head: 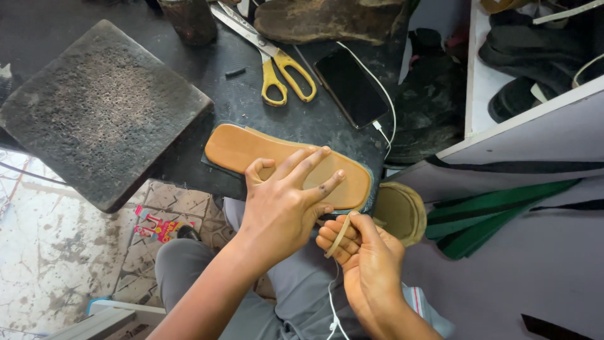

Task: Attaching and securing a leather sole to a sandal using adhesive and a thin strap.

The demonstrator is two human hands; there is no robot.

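1. A tan sandal insole is laid flat on the dark worktop, near its front edge and above the person's lap; it is kept close so that both hands can reach it.
2. The left hand is spread and pressed down on the insole, fingers fanned across its middle; the sole appears to be pinned this way so that it does not slide.
3. A thin tan strip is pinched in the right hand, between thumb and curled fingers, just off the insole's nearer edge; it is held at the rim, seemingly to be lined up there.
4. Yellow-handled scissors are left open on the worktop beyond the insole, within reach; a dark phone lies beside them with a white cable trailing over the edge.
5. A square dark block is set at the left, well apart from the hands; a round tan pad is seen just right of the insole, below the worktop's edge; green strips lie further right.
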